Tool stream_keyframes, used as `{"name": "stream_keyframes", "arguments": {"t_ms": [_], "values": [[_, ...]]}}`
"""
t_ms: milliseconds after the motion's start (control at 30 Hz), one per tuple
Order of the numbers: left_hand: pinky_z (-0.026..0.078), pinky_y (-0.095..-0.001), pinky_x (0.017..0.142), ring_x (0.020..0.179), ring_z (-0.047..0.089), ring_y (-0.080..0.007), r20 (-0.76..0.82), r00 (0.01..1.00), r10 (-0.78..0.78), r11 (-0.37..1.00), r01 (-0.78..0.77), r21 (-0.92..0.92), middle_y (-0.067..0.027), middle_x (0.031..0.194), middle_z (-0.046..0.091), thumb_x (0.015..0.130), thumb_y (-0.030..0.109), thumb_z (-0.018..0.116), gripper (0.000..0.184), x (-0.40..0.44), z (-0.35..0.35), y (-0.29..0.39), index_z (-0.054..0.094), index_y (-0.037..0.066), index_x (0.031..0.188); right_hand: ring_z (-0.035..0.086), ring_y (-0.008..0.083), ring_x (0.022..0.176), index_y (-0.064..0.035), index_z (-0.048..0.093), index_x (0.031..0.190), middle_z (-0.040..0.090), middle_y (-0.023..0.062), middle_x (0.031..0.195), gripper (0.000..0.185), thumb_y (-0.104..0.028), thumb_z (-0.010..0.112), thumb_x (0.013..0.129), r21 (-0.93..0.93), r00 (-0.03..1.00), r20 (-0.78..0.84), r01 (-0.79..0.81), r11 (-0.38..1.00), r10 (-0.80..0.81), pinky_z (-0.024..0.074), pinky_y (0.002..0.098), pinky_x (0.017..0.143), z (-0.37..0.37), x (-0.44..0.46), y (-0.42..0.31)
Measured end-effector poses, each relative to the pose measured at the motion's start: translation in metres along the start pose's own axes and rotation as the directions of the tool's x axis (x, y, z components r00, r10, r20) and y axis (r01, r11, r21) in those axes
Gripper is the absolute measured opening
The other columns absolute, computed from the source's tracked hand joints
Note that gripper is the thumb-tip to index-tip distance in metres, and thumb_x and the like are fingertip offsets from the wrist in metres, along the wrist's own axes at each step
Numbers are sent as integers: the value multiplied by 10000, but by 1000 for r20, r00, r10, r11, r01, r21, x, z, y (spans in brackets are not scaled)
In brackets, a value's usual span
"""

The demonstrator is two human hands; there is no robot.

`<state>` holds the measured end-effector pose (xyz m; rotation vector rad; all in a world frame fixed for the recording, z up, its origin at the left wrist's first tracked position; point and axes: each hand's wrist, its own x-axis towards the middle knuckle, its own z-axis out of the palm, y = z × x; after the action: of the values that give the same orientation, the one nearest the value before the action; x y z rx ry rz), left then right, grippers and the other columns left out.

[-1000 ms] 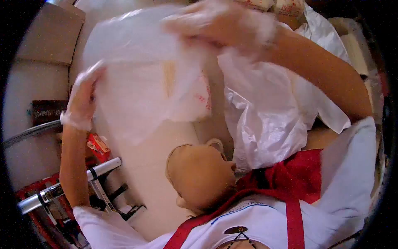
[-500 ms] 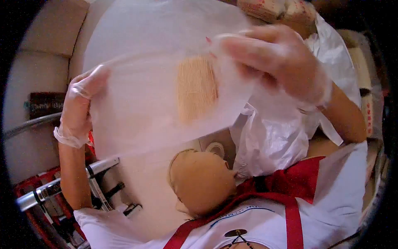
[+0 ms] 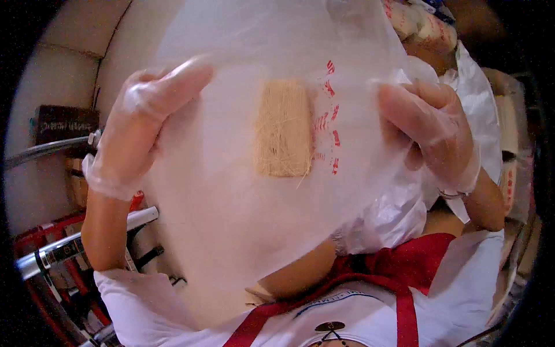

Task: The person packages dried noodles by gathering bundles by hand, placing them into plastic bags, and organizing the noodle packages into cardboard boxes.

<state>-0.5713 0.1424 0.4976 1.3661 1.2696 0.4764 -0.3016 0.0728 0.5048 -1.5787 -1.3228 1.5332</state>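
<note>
Two hands in thin, clear gloves flank a translucent white sheet point(image 3: 219, 225), which spreads across the middle of the view in front of the wearer. Near its centre lies a compact, roughly rectangular bundle of strands point(image 3: 283, 127), fine and straw-coloured, its long axis running up and down the view; a few loose ends project at the lower edge. Red lettering point(image 3: 334, 115) runs in a column just to the right of the bundle. The left hand point(image 3: 149, 124) has its fingers drawn narrow on the left margin of the sheet, one digit extended inward. The right hand point(image 3: 430, 130) grips the opposite margin, fingers curled, their tips slightly blurred. Neither hand touches the strands. Lower right: a crumpled white plastic bag point(image 3: 390, 220), partly covered by the sheet. Upper right: packages with red print point(image 3: 430, 32). Lower left: a silver metal tube point(image 3: 87, 238). Foreground: the wearer's red apron point(image 3: 407, 318) over a white shirt point(image 3: 139, 306).
</note>
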Motion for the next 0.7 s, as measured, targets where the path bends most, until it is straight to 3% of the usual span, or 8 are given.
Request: {"name": "stream_keyframes", "arguments": {"t_ms": [100,200,267,300,400,467,600,700], "values": [[416,-208,582,648,529,-65,9,999,36,999,-36,-19,9,750,573,797,325,522,299,17,-3,-7,582,37,846,392,60,407,-59,547,677,472,-15,535,251,-284,548,788,-42,991,-38,124,991,-126,280,197,366,5,16,-2],[418,-217,603,640,521,-67,-113,987,118,966,-140,-215,13,747,569,801,307,518,271,24,-2,-8,580,49,856,373,48,394,-69,543,650,463,-24,521,280,-306,541,799,-70,965,-98,235,969,-242,263,194,356,5,28,-2],[256,-205,389,438,367,-27,-143,975,171,879,-217,-425,66,545,433,805,253,530,213,27,8,-11,573,77,692,360,40,385,-75,540,631,456,-30,512,301,-320,536,805,-88,919,-137,362,928,-371,251,192,349,8,36,-3],[256,-205,389,438,367,-27,-151,974,171,874,-221,-433,66,545,433,805,253,530,213,20,10,-10,573,77,692,354,36,381,-78,539,622,453,-33,508,312,-327,534,809,-99,886,-148,430,898,-440,245,191,345,8,36,-3],[403,-221,570,628,495,-72,-188,958,217,850,-280,-446,17,754,556,803,220,528,195,12,12,-6,576,52,889,358,34,382,-80,547,618,459,-33,512,315,-335,542,804,-136,871,-134,457,879,-473,248,191,343,3,42,8],[402,-205,588,655,498,-81,66,998,-22,991,13,131,15,786,544,809,203,514,215,24,9,-14,575,43,940,386,36,402,-79,574,645,482,-29,536,298,-341,563,785,-46,976,-17,218,975,-219,267,189,349,0,44,8],[382,-195,566,613,474,-70,-90,964,252,962,-239,135,29,721,516,808,210,515,202,20,4,-8,585,49,908,357,46,490,-50,472,586,411,-24,566,289,-225,503,815,-54,989,-82,121,991,-125,263,206,410,2,26,-6],[381,-198,562,630,476,-52,-88,986,145,935,-165,-313,29,735,527,801,138,507,157,21,0,-8,580,29,886,334,45,431,-55,494,596,424,-26,554,292,-257,527,805,-137,948,-171,247,959,-268,249,200,382,-1,37,1]]}}
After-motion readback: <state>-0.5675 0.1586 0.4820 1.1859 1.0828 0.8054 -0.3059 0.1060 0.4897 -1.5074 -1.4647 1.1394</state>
